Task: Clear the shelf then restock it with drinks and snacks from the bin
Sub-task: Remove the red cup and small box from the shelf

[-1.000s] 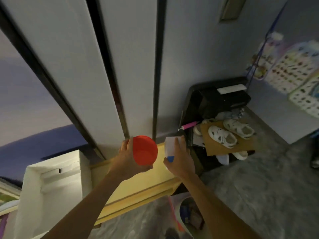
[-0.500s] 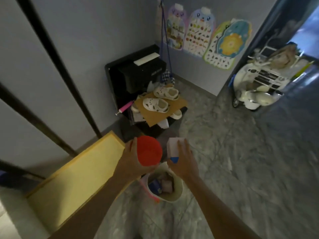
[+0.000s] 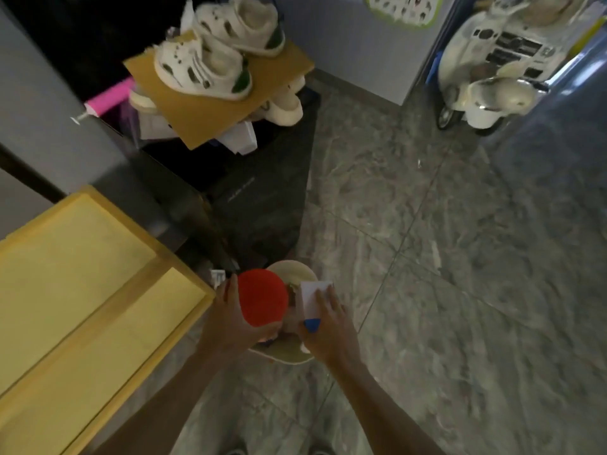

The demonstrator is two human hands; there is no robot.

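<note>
My left hand [image 3: 226,323] grips a round red-topped container [image 3: 261,297]. My right hand [image 3: 330,325] holds a small white carton with a blue corner [image 3: 312,298]. Both are held directly above a pale round bin [image 3: 292,272] standing on the floor, whose contents are mostly hidden by the two items. The yellow shelf [image 3: 82,290] lies to the left of my hands, its two visible tiers bare.
A black unit [image 3: 259,205] beyond the bin carries cardboard with white children's shoes [image 3: 203,65] and a pink tube [image 3: 108,96]. A cream toy scooter [image 3: 492,60] stands at the far right by the wall. Grey marble floor [image 3: 460,257] spreads to the right.
My view has swung from the shelf and wall down to the floor. Both hands, still holding the red container and white carton, have moved off the shelf to over the bin.
</note>
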